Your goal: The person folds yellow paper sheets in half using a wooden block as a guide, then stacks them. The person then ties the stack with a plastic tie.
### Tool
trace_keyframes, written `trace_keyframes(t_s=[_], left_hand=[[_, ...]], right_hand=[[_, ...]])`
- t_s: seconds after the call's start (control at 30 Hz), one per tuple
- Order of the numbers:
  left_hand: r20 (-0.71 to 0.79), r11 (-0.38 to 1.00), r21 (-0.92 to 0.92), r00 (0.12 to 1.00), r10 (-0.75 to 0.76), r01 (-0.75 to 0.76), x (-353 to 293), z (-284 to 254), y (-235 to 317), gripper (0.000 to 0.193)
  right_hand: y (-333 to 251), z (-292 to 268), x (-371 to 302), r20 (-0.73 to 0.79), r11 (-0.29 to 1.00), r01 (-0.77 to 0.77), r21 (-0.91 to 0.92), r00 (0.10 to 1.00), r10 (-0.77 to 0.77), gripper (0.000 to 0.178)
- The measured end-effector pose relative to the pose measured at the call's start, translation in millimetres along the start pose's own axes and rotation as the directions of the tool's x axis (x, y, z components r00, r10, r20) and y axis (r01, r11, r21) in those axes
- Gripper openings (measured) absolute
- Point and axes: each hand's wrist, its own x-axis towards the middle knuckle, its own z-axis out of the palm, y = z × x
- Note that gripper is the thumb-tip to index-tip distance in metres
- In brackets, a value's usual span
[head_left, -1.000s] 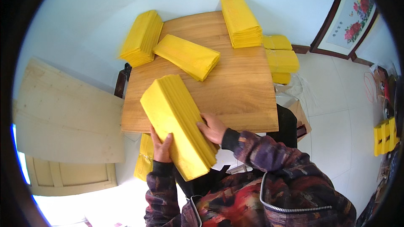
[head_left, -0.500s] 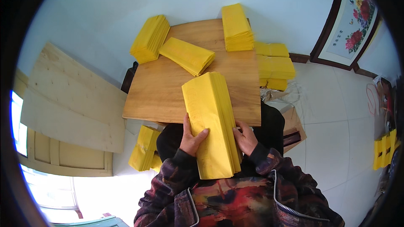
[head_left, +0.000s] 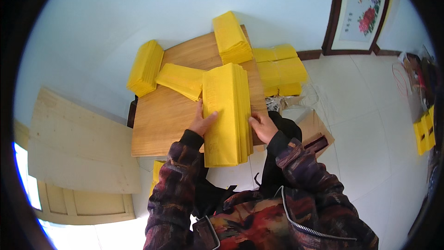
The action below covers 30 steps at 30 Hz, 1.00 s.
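Clamped with left grip (head_left: 201, 122) and right grip (head_left: 266, 128) against both sides of a yellow bundle (head_left: 223, 120), probably to prevent fanning of its layers; held over the near edge of the counter (head_left: 162, 122), with yellow stacks (head_left: 232, 40) along the back, perhaps for elbow room

3 yellow stacks (head_left: 144, 68) on a wooden table (head_left: 159, 129), 2 at its far corners

The left hand (head_left: 202, 122) and right hand (head_left: 264, 128) hold a yellow stack (head_left: 222, 120) between them, over the table (head_left: 159, 132). Three other stacks (head_left: 232, 39) rest there; a flower picture (head_left: 360, 14) shows upper right.
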Motion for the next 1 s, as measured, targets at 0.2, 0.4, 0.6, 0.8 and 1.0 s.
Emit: trace_keyframes(t_s=[0.2,0.4,0.6,0.8,1.0], left_hand=[[0.157,0.948,-0.304,0.987,-0.046,0.093,-7,-16,-6,0.070],[0.088,0.980,-0.104,0.983,-0.160,0.169,-5,-14,-3,0.070],[-0.004,0.993,0.099,0.998,-0.062,0.063,-4,6,1,0.077],[-0.002,0.992,0.124,1.000,0.002,-0.001,3,16,-4,0.084],[0.040,0.993,0.108,0.998,0.052,-0.056,1,8,-9,0.085]], right_hand=[[-2,-24,9,-0.052,0.989,-0.058,0.138,0.997,0.065,0.040],[-4,-18,16,0.051,0.991,-0.087,0.098,0.995,0.083,0.038],[-4,-14,23,0.108,0.987,-0.058,0.150,0.993,0.042,0.037],[-38,-14,18,-0.048,0.979,0.154,0.133,0.988,-0.149,0.047],[-98,-2,23,0.291,0.512,0.625,-0.589,0.755,-0.588,0.055]])
